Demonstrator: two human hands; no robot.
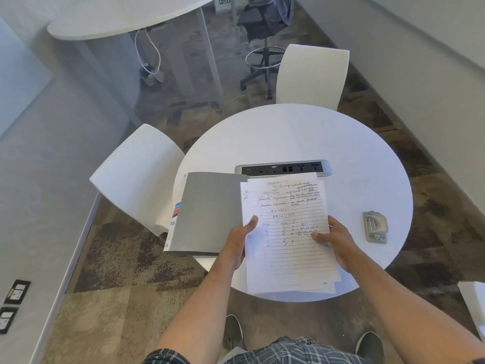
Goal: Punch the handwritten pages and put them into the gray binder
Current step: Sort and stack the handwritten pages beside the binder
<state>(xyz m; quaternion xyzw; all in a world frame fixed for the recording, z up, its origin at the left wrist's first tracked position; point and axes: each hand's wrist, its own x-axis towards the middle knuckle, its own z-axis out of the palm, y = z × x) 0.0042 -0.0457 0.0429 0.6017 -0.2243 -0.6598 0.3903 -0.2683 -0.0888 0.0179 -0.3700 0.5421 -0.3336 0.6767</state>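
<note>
One binder point(207, 214), one punch point(374, 226), two chairs point(139, 177)

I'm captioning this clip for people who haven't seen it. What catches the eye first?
First, the stack of handwritten pages, held over the round white table by the left hand and right hand at its side edges. Just left lies the gray binder, closed; to the right sits a metal hole punch, untouched.

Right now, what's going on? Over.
Left hand and right hand hold pages. Binder shut. Punch untouched on table.
</note>
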